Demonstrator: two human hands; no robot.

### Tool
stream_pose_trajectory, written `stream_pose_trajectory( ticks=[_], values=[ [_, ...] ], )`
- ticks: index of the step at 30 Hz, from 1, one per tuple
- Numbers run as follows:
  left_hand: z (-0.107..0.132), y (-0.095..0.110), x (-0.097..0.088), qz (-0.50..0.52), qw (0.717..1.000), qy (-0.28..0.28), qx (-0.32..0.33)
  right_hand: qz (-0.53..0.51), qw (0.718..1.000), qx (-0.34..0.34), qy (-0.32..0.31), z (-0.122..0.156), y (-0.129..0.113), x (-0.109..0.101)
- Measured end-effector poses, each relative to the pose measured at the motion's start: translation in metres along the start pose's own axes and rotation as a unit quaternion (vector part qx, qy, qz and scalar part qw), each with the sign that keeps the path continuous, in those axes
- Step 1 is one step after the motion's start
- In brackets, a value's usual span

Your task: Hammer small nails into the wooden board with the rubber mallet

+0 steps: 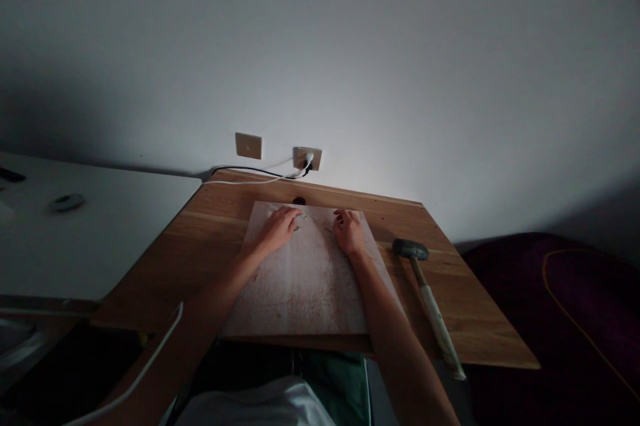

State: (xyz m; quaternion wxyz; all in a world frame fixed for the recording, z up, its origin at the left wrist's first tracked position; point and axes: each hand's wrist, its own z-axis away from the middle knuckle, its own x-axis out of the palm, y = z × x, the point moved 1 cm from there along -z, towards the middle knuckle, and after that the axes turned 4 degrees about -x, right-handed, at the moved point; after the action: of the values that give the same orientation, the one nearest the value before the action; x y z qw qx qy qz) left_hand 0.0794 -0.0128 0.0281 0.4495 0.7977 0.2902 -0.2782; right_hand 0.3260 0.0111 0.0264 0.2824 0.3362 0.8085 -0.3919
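A pale, worn board (305,293) lies flat on the wooden desk. My left hand (283,226) rests over its far left part, fingers curled and drawn together. Small thin metal pieces, perhaps nails (297,229), lie by its fingertips. Over the far right part is my right hand (349,231), its fingers bent inward toward the thumb. Beside it on the board lies another thin, nail-like piece (328,230). What either hand pinches, if anything, is too small to make out. To the right of the board lies a mallet (411,249) with a dark head and a partly white handle.
The wooden desk (470,306) stands against a pale wall. White and black cables (250,181) run along its back edge to a wall socket (307,158). A white table (125,226) adjoins at left, with a computer mouse (67,203). Dark purple fabric (560,306) is at right.
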Motion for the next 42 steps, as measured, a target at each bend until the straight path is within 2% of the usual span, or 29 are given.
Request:
stream_pose_trajectory(
  ticks=[2, 4, 6, 8, 12, 14, 16, 17, 20, 21, 23, 27, 32, 38, 42],
  values=[
    [-0.001, 0.0, -0.001, 0.024, 0.999, 0.031, -0.014, -0.005, 1.0, -0.004, 0.003, 0.0, -0.002, -0.002],
    [-0.004, -0.002, -0.004, 0.067, 0.993, 0.086, -0.051, -0.013, 1.0, -0.013, 0.0, 0.0, -0.005, -0.003],
    [-0.008, -0.007, -0.007, 0.131, 0.975, 0.145, -0.11, -0.025, 0.999, -0.026, -0.013, 0.001, -0.009, -0.003],
    [-0.012, -0.014, -0.009, 0.21, 0.945, 0.184, -0.172, -0.035, 0.998, -0.038, -0.03, 0.001, -0.012, -0.002],
    [-0.021, -0.026, -0.012, 0.348, 0.88, 0.208, -0.246, -0.035, 0.997, -0.047, -0.044, 0.002, -0.014, 0.001],
    [-0.023, -0.027, -0.012, 0.383, 0.864, 0.195, -0.262, -0.024, 0.998, -0.043, -0.043, 0.002, -0.013, 0.002],
    [-0.021, -0.025, -0.011, 0.376, 0.872, 0.177, -0.257, -0.009, 0.998, -0.04, -0.043, 0.002, -0.011, 0.003],
    [-0.018, -0.023, -0.011, 0.349, 0.89, 0.168, -0.241, -0.002, 0.998, -0.04, -0.044, 0.002, -0.01, 0.004],
    [-0.009, -0.011, -0.009, 0.194, 0.962, 0.126, -0.147, 0.021, 0.998, -0.038, -0.053, 0.003, -0.009, 0.005],
    [-0.006, -0.006, -0.009, 0.139, 0.979, 0.103, -0.108, 0.028, 0.997, -0.038, -0.057, 0.003, -0.009, 0.006],
    [-0.003, 0.006, -0.007, 0.057, 0.995, 0.063, -0.044, 0.041, 0.996, -0.036, -0.068, 0.003, -0.01, 0.007],
    [-0.01, 0.031, 0.004, 0.023, 0.999, 0.037, 0.01, 0.065, 0.993, -0.032, -0.091, -0.003, -0.012, 0.009],
    [-0.018, 0.048, 0.024, 0.012, 0.995, 0.095, -0.014, 0.086, 0.991, -0.022, -0.103, -0.013, -0.013, 0.014],
    [-0.011, 0.032, 0.026, -0.014, 0.998, 0.054, 0.011, 0.072, 0.995, -0.001, -0.069, -0.008, -0.01, 0.017],
    [-0.014, 0.017, 0.025, 0.023, 0.999, 0.032, -0.014, 0.046, 0.997, 0.005, -0.056, -0.004, -0.009, 0.016]
  ],
)
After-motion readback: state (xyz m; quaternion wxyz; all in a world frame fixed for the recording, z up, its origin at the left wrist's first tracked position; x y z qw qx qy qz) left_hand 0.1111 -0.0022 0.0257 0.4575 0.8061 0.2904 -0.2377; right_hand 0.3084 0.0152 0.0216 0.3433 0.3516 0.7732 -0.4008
